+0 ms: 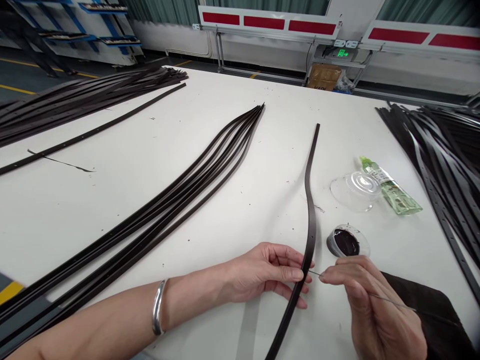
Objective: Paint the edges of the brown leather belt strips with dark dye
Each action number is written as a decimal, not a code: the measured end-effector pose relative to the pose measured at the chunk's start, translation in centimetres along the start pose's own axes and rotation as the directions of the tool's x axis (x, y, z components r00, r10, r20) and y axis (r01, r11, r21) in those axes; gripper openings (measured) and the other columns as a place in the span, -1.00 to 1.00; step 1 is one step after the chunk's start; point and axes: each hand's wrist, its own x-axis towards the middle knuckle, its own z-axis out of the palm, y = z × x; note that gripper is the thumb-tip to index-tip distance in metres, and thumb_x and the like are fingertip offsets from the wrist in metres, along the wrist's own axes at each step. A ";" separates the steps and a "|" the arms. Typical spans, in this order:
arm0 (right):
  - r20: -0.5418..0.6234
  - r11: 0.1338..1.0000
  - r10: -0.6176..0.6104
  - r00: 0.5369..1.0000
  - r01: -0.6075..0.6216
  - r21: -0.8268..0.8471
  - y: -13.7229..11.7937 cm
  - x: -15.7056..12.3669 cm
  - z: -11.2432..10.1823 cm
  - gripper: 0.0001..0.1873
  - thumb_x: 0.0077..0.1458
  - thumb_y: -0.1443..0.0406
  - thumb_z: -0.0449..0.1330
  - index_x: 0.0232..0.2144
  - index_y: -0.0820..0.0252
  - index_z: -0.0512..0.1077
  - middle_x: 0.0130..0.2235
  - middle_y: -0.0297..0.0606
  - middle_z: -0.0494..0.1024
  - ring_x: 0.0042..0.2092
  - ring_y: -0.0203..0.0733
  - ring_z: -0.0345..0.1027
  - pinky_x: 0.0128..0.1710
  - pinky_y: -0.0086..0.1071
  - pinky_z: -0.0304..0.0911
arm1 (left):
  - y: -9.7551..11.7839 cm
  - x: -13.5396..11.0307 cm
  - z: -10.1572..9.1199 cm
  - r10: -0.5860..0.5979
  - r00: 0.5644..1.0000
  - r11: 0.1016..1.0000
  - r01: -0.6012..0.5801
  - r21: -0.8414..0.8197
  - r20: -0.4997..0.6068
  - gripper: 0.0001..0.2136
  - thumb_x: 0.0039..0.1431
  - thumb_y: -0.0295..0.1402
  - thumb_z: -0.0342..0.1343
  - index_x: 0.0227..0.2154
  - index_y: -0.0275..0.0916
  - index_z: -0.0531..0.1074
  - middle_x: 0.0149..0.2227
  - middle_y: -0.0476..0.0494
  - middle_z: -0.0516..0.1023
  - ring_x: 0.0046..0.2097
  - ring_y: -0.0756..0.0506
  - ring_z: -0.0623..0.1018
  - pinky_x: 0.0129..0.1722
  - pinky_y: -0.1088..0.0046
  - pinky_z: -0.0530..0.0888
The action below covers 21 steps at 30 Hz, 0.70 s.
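Observation:
A long dark strip [310, 220] with small holes runs up the table and bends where it is held. My left hand [279, 272] pinches it between thumb and fingers, and a silver bangle circles that wrist. In my right hand [375, 305] is a thin metal needle-like rod [314, 273], gripped between thumb and fingers. Its tip meets the strip's edge beside my left thumb; whether it enters a hole I cannot tell. Just beyond my right hand stands a small clear cup of dark liquid [345, 242].
On the white table [225, 250], a bundle of strips [195, 175] lies to the left. More strips pile at the far left [93, 95] and right [442, 165]. A clear plastic lid [356, 190] and green packet [393, 187] sit near the cup. A black cloth [423, 305] lies under my right hand.

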 end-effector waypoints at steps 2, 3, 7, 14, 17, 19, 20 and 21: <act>0.013 1.000 -0.007 1.000 0.007 -0.009 0.0 0.1 0.0 -0.71 0.13 0.62 -0.03 -0.23 0.28 0.38 -0.40 -0.26 0.52 -0.27 -0.27 0.41 -0.25 -0.33 0.34 | 0.0 0.0 0.0 0.001 1.000 1.000 -0.001 0.008 0.001 -0.79 0.06 -0.45 0.31 -0.20 -0.31 0.54 -0.25 -0.19 0.56 -0.26 -0.05 0.58 -0.22 0.31 0.59; 0.013 1.000 -0.014 1.000 0.014 -0.012 0.0 0.2 0.0 -0.71 0.14 0.61 -0.03 -0.23 0.27 0.38 -0.40 -0.27 0.53 -0.29 -0.27 0.42 -0.26 -0.33 0.35 | 0.0 0.0 0.0 0.002 1.000 1.000 -0.002 0.013 0.001 -0.78 0.06 -0.43 0.32 -0.20 -0.31 0.54 -0.25 -0.19 0.56 -0.26 -0.05 0.58 -0.23 0.32 0.59; 0.010 0.999 -0.043 0.999 0.043 -0.006 0.1 0.3 0.1 -0.71 0.13 0.60 0.00 -0.22 0.24 0.37 -0.40 -0.28 0.54 -0.32 -0.26 0.43 -0.29 -0.32 0.37 | 0.0 0.0 0.0 0.005 1.000 1.000 -0.005 0.029 0.003 -0.73 0.03 -0.38 0.34 -0.18 -0.29 0.55 -0.25 -0.18 0.56 -0.25 -0.06 0.57 -0.25 0.32 0.58; -0.009 0.999 -0.037 0.999 0.037 -0.031 -0.1 0.2 0.2 -0.72 0.13 0.59 0.00 -0.25 0.19 0.36 -0.42 -0.32 0.55 -0.36 -0.26 0.43 -0.32 -0.31 0.38 | 0.1 0.0 0.1 -0.009 1.000 0.999 0.009 0.043 -0.006 -0.72 0.01 -0.35 0.36 -0.20 -0.30 0.55 -0.25 -0.18 0.57 -0.25 -0.07 0.57 -0.21 0.29 0.57; 0.013 0.999 -0.041 0.999 0.041 -0.012 -0.2 0.1 0.1 -0.71 0.14 0.59 0.00 -0.21 0.20 0.37 -0.40 -0.31 0.55 -0.35 -0.28 0.44 -0.32 -0.32 0.38 | 0.1 0.0 0.2 -0.006 1.000 0.999 0.006 0.046 -0.001 -0.71 0.02 -0.35 0.36 -0.18 -0.29 0.55 -0.25 -0.17 0.56 -0.25 -0.06 0.56 -0.22 0.30 0.56; 0.021 0.998 -0.042 0.999 0.042 -0.036 -0.2 0.0 0.1 -0.70 0.15 0.59 0.00 -0.17 0.21 0.37 -0.39 -0.29 0.55 -0.33 -0.28 0.44 -0.31 -0.31 0.38 | 0.2 0.0 0.2 -0.005 1.000 0.998 0.005 0.055 -0.001 -0.72 0.03 -0.34 0.35 -0.18 -0.29 0.56 -0.24 -0.17 0.55 -0.24 -0.07 0.56 -0.23 0.30 0.57; 0.013 0.998 -0.043 0.999 0.043 -0.046 -0.1 0.0 0.1 -0.70 0.15 0.59 0.00 -0.17 0.21 0.37 -0.39 -0.29 0.55 -0.33 -0.28 0.43 -0.31 -0.32 0.38 | 0.2 0.0 0.2 -0.005 1.000 0.998 0.005 0.059 -0.003 -0.72 0.03 -0.34 0.35 -0.18 -0.30 0.56 -0.24 -0.18 0.55 -0.24 -0.07 0.56 -0.23 0.30 0.57; 0.003 0.998 -0.042 0.999 0.042 -0.049 -0.1 -0.1 0.1 -0.70 0.15 0.59 0.00 -0.18 0.20 0.36 -0.40 -0.30 0.54 -0.33 -0.28 0.43 -0.32 -0.32 0.37 | 0.2 0.0 0.2 -0.004 1.000 0.998 0.004 0.060 -0.004 -0.72 0.03 -0.34 0.35 -0.18 -0.30 0.55 -0.24 -0.18 0.55 -0.24 -0.07 0.56 -0.24 0.30 0.57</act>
